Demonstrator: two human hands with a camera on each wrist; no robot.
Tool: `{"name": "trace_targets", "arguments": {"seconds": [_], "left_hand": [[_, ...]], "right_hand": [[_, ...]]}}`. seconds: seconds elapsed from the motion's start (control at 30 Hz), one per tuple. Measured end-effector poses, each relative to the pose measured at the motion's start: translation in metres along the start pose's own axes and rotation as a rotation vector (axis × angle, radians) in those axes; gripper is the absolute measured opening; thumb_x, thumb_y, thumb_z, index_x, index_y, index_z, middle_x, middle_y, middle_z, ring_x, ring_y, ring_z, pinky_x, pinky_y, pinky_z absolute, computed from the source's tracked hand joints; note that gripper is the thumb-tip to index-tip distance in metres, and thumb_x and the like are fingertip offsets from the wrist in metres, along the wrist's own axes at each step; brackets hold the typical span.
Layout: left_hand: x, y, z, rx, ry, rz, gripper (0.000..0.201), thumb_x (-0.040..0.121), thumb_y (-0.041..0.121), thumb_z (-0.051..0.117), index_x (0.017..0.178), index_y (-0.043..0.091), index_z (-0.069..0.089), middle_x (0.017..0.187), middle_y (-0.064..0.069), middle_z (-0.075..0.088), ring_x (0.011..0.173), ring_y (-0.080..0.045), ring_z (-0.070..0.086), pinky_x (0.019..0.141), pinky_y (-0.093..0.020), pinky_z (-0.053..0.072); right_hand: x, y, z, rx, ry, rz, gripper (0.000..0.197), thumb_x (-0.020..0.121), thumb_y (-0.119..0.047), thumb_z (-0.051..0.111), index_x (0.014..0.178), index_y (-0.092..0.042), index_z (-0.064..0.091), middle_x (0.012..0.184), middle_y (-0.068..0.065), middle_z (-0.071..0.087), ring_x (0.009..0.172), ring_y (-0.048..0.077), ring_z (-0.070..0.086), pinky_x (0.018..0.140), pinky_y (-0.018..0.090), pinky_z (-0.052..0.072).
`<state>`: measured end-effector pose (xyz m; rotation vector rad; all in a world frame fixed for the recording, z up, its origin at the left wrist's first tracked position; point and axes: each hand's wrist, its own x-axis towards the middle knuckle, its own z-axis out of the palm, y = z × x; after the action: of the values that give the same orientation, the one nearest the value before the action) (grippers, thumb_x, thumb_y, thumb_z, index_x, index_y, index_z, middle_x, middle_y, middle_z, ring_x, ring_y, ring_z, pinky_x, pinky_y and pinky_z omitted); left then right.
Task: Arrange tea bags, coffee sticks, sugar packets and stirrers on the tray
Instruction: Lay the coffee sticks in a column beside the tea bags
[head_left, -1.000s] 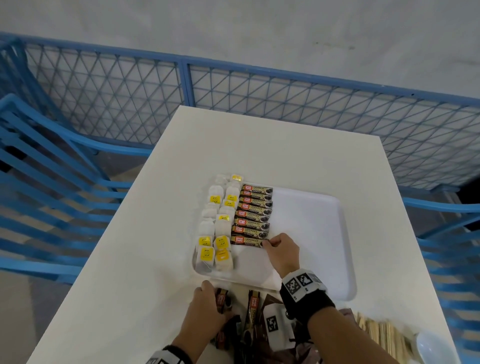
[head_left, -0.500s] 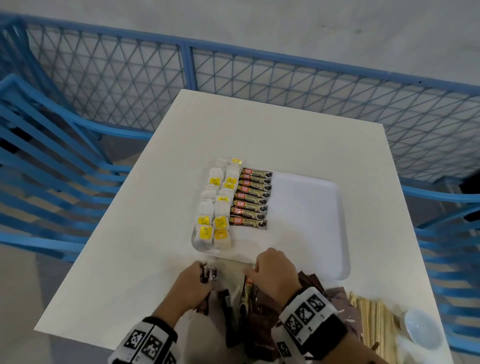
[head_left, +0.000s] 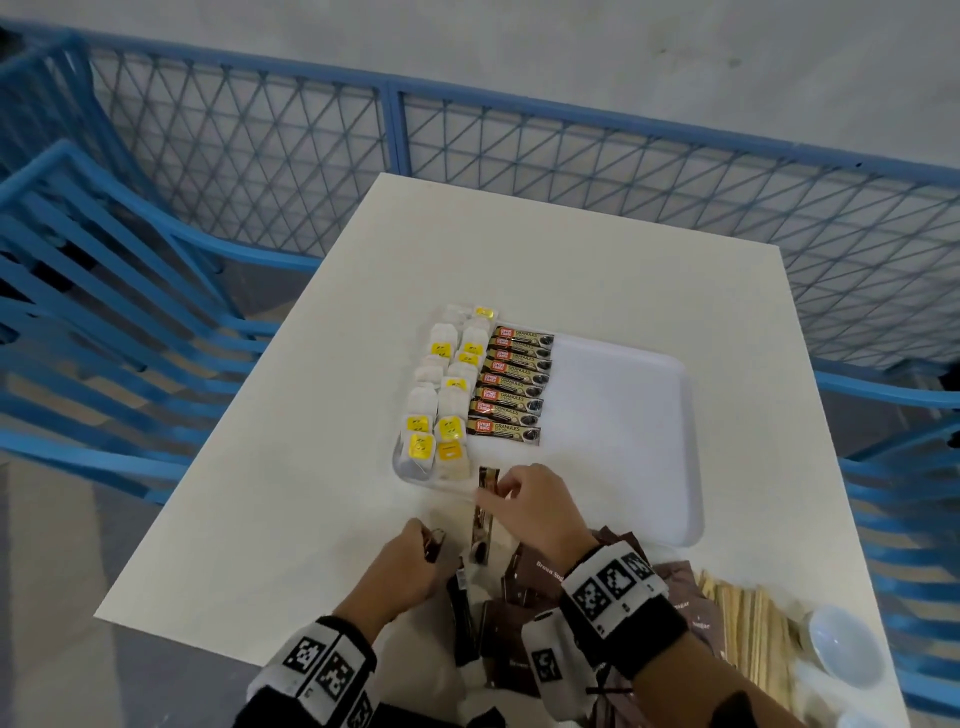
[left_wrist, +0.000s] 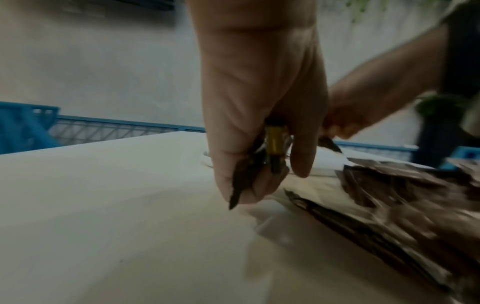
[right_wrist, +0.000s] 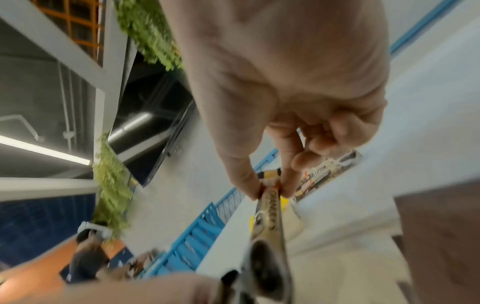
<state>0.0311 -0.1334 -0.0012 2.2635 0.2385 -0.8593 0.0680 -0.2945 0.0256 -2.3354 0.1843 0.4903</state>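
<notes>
A white tray (head_left: 623, 415) lies on the white table (head_left: 571, 270). Tea bags (head_left: 441, 410) with yellow tags fill its left side in two columns, with a column of brown coffee sticks (head_left: 511, 384) beside them. My right hand (head_left: 519, 493) pinches the top end of one coffee stick (head_left: 483, 512) between thumb and finger, lifted over the tray's near edge; the stick (right_wrist: 270, 207) hangs down in the right wrist view. My left hand (head_left: 415, 551) grips a few more coffee sticks (left_wrist: 272, 150) just above the table, left of the loose pile.
Brown sugar packets (head_left: 545, 571) and loose coffee sticks (head_left: 462, 618) lie heaped at the table's near edge. Wooden stirrers (head_left: 748, 634) and a small white bowl (head_left: 841, 649) sit at the near right corner. Blue railings (head_left: 395, 130) and chairs surround the table.
My right hand left the column of sticks on the tray, drew back to the pile and now lifts one coffee stick. My left hand has picked up sticks from the pile.
</notes>
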Motion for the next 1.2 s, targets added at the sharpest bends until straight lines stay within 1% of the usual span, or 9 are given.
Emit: {"name": "trace_targets", "arguments": {"seconds": [0.13, 0.3, 0.43, 0.57, 0.67, 0.8, 0.9, 1.0, 1.2], "left_hand": [[0.007, 0.001, 0.01, 0.145, -0.047, 0.0, 0.053, 0.077, 0.047, 0.07, 0.108, 0.01, 0.047, 0.106, -0.003, 0.053, 0.089, -0.014, 0.048, 0.07, -0.02, 0.039], [0.007, 0.006, 0.008, 0.267, -0.082, 0.029, 0.033, 0.081, 0.033, 0.069, 0.1, 0.011, 0.054, 0.104, -0.006, 0.055, 0.1, -0.022, 0.054, 0.071, -0.021, 0.035], [0.001, 0.006, -0.005, 0.01, -0.059, 0.065, 0.023, 0.084, 0.024, 0.065, 0.072, 0.019, 0.045, 0.074, 0.005, 0.051, 0.071, -0.012, 0.05, 0.057, -0.019, 0.035], [-0.008, 0.012, -0.026, -0.416, -0.012, 0.056, 0.015, 0.082, 0.01, 0.056, 0.074, 0.013, 0.044, 0.07, -0.003, 0.062, 0.058, -0.014, 0.042, 0.058, -0.025, 0.036], [-0.014, 0.022, -0.033, -0.533, 0.012, 0.149, 0.018, 0.091, 0.021, 0.057, 0.077, 0.013, 0.05, 0.058, 0.003, 0.054, 0.054, -0.008, 0.045, 0.059, -0.021, 0.036], [-0.016, 0.034, -0.036, -0.519, 0.033, 0.2, 0.032, 0.09, 0.033, 0.057, 0.06, 0.023, 0.054, 0.05, 0.009, 0.048, 0.048, -0.004, 0.04, 0.054, -0.017, 0.034], [-0.014, 0.031, -0.038, -0.55, 0.096, 0.169, 0.027, 0.089, 0.029, 0.061, 0.063, 0.021, 0.058, 0.05, 0.009, 0.049, 0.042, -0.004, 0.038, 0.047, -0.018, 0.032], [-0.013, 0.027, -0.041, -0.625, 0.144, 0.148, 0.027, 0.088, 0.026, 0.062, 0.063, 0.019, 0.057, 0.048, 0.009, 0.049, 0.039, -0.003, 0.037, 0.044, -0.017, 0.029], [-0.009, 0.028, -0.043, -0.705, 0.149, 0.143, 0.028, 0.09, 0.023, 0.059, 0.064, 0.015, 0.056, 0.052, 0.006, 0.047, 0.045, -0.006, 0.038, 0.047, -0.016, 0.031]], "right_hand": [[-0.009, 0.0, -0.017, 0.303, 0.011, 0.039, 0.028, 0.085, -0.037, 0.06, 0.092, -0.01, 0.056, 0.079, -0.002, 0.059, 0.068, 0.009, 0.051, 0.06, 0.019, 0.038], [-0.021, 0.006, -0.026, 0.612, -0.051, 0.069, 0.024, 0.092, -0.024, 0.056, 0.097, -0.006, 0.042, 0.08, 0.012, 0.064, 0.063, 0.015, 0.06, 0.052, 0.02, 0.049], [-0.032, 0.014, -0.028, 0.564, -0.082, 0.017, 0.018, 0.093, -0.027, 0.053, 0.097, -0.012, 0.044, 0.073, 0.006, 0.059, 0.053, 0.018, 0.056, 0.052, 0.022, 0.045], [-0.039, 0.018, -0.027, 0.411, -0.16, -0.001, 0.014, 0.095, -0.029, 0.05, 0.102, -0.017, 0.049, 0.075, -0.002, 0.055, 0.049, 0.008, 0.051, 0.052, 0.019, 0.042], [-0.041, 0.014, -0.028, 0.382, -0.288, -0.011, 0.015, 0.097, -0.021, 0.045, 0.111, -0.024, 0.051, 0.089, -0.004, 0.054, 0.063, 0.007, 0.055, 0.058, 0.017, 0.044], [-0.038, 0.009, -0.031, 0.377, -0.372, -0.076, 0.029, 0.096, -0.01, 0.044, 0.117, -0.028, 0.054, 0.087, -0.007, 0.056, 0.066, -0.002, 0.056, 0.065, 0.011, 0.045], [-0.033, 0.012, -0.027, 0.602, -0.319, -0.041, 0.023, 0.092, -0.004, 0.053, 0.108, -0.019, 0.062, 0.084, 0.001, 0.064, 0.069, 0.004, 0.062, 0.071, 0.018, 0.051], [-0.026, 0.017, -0.023, 0.938, -0.247, 0.086, 0.014, 0.086, 0.001, 0.059, 0.098, -0.002, 0.064, 0.079, 0.012, 0.066, 0.066, 0.012, 0.065, 0.065, 0.02, 0.054], [-0.01, 0.018, -0.02, 1.106, -0.22, 0.172, 0.018, 0.085, 0.008, 0.055, 0.097, 0.002, 0.066, 0.078, 0.013, 0.069, 0.068, 0.015, 0.069, 0.065, 0.018, 0.057]]}}
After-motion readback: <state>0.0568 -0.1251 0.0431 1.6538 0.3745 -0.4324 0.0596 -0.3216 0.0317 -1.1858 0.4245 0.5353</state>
